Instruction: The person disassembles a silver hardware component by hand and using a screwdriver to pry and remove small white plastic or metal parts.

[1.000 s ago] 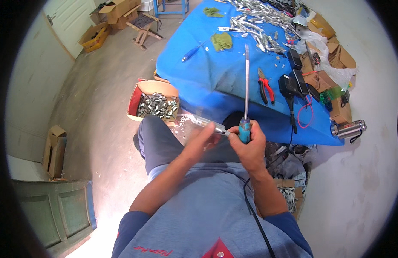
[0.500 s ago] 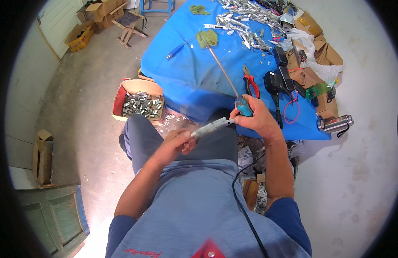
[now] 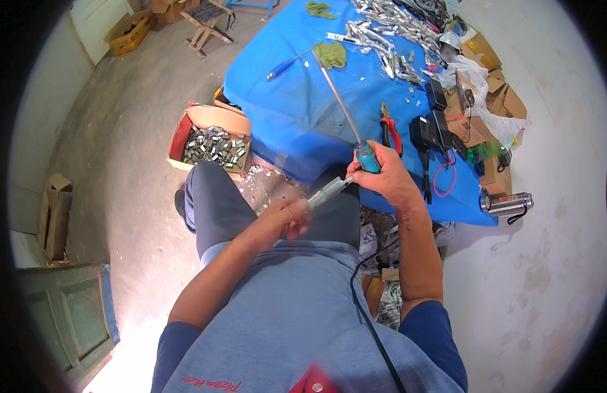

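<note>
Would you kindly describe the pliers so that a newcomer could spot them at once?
Find the blue-covered table, then the black boxes towards its right-hand edge. Just left of those boxes lie the pliers, their tips pointing away from the person. Red-and-black handles set them apart from the black boxes and from the blue-handled screwdriver farther left.

I sit in a workshop: pliers (image 3: 387,122), a screwdriver (image 3: 366,156), heaped parts (image 3: 395,40) on my table (image 3: 287,128), a box (image 3: 219,118) of small pieces (image 3: 215,147).
</note>
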Demonstrator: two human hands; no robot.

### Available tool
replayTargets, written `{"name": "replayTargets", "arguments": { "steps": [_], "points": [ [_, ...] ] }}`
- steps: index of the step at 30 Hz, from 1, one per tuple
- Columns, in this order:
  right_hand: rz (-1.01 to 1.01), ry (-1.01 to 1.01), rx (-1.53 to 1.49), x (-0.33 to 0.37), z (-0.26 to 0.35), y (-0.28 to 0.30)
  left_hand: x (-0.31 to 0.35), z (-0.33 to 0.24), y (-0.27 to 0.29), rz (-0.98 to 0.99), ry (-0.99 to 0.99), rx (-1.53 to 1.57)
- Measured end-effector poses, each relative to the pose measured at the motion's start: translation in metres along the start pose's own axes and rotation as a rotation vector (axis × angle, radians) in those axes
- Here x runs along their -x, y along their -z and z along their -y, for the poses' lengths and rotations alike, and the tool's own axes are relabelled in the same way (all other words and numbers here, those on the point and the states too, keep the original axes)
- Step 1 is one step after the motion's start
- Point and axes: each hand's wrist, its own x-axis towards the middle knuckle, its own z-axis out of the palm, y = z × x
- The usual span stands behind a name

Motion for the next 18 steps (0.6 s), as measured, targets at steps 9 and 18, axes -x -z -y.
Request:
{"name": "replayTargets", "arguments": {
  "steps": [9,18],
  "points": [
    [0.011,0.043,-0.164,-0.002,-0.017,-0.006,-0.001,0.006,0.002,0.035,0.022,0.049],
    [-0.051,0.021,-0.363,-0.002,-0.04,-0.025,0.002,-0.002,-0.013,-0.046,-0.011,-0.043]
  ]
}}
